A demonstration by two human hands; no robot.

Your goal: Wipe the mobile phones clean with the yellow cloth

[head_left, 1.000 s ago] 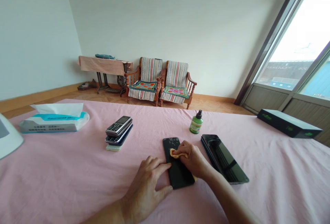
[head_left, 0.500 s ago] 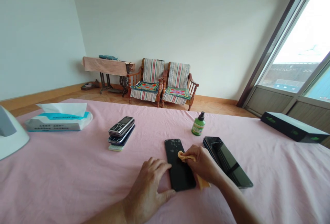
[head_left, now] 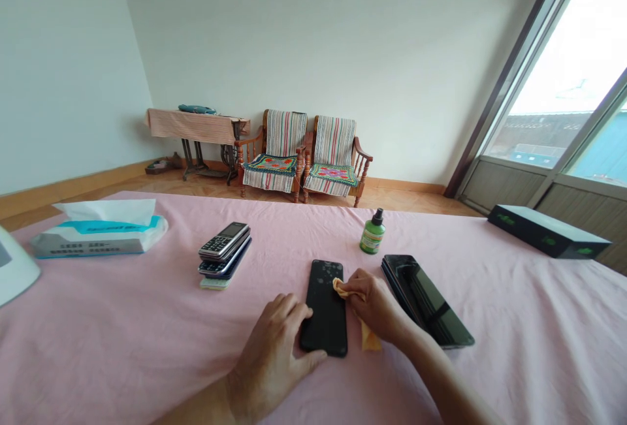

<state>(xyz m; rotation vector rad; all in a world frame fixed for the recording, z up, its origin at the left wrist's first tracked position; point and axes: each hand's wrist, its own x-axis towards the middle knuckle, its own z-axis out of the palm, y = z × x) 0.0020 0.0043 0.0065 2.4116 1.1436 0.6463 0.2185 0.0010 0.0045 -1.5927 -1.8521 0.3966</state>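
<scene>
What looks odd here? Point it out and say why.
The phone has pale spots at its far end, near the cloth in the right hand; the rest looks plain black. Liquid or smudges, I cannot tell. The keypad phones are stacked askew, edges out of line.

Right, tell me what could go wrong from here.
The flat black rectangular phone might skid on the pink fabric cover, since the left hand seems to steady only its left side and near end. The right hand, pinching a yellow-orange cloth, is close to the pile of glossy black slabs; a wide stroke could bump it.
</scene>
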